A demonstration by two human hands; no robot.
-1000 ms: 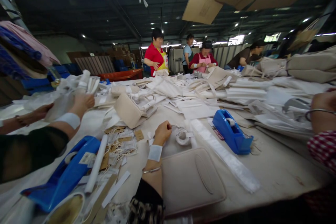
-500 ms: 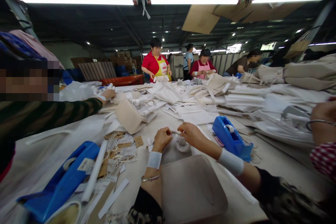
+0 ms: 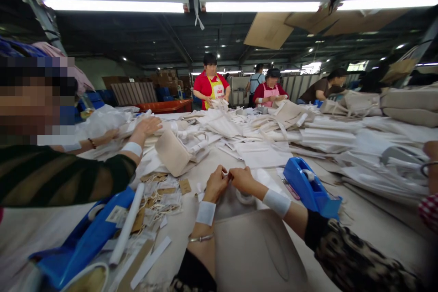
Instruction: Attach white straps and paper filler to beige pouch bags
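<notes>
My left hand (image 3: 216, 183) and my right hand (image 3: 242, 178) meet fingertip to fingertip above the table, both pinched on a small white piece that is too small to name. A white tape roll (image 3: 245, 197) lies just under my right hand. A beige bag (image 3: 255, 255) lies flat in front of me, below both wrists. Each wrist has a white band, and the left one also carries a thin bracelet.
A blue tape dispenser (image 3: 312, 188) stands to the right, another (image 3: 85, 237) at the left beside a white paper roll (image 3: 127, 224) and several string tags (image 3: 160, 194). A person's arms (image 3: 102, 169) reach in from the left. Folded bags (image 3: 321, 132) pile up behind; several workers stand at the far end.
My right hand came into view from the right and closed in on my left hand until the fingertips met. The person on the left moved their arms across the pile.
</notes>
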